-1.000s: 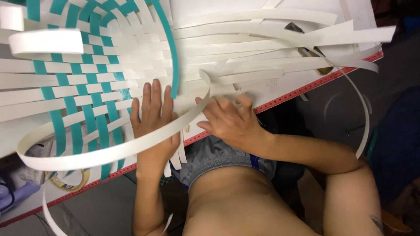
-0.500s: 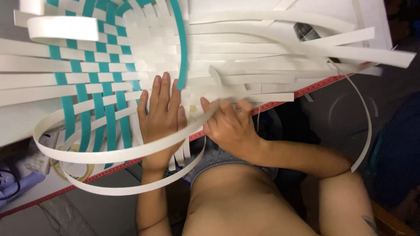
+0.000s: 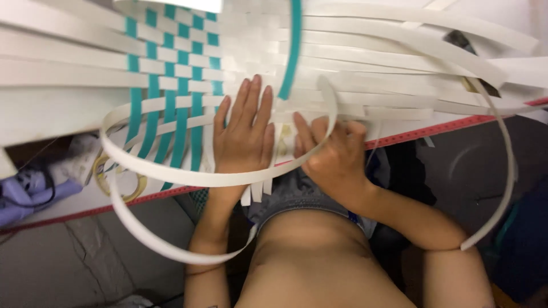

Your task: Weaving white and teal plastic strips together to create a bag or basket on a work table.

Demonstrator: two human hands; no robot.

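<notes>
A flat woven mat of white and teal strips (image 3: 171,85) lies on the table, its loose ends fanning out in all directions. My left hand (image 3: 244,136) rests flat on the weave with its fingers spread, pressing it down. My right hand (image 3: 334,157) is beside it at the table's near edge, fingers curled around a white strip (image 3: 328,100) that arches upward. A long white strip (image 3: 188,177) loops across in front of both hands and sags below the table edge. A teal strip (image 3: 292,51) curves up over the weave just above my hands.
The table's near edge carries a red ruler band (image 3: 445,126). A roll of tape (image 3: 123,179) and a pale purple object with black cable (image 3: 28,191) sit at the left. Long white strips (image 3: 505,188) hang off the right side over the dark floor.
The view has shifted so the weave sits farther right. My left hand stays flat on the mat, and my right hand has worked the white strip into a higher arch. The loose loop hangs lower.
</notes>
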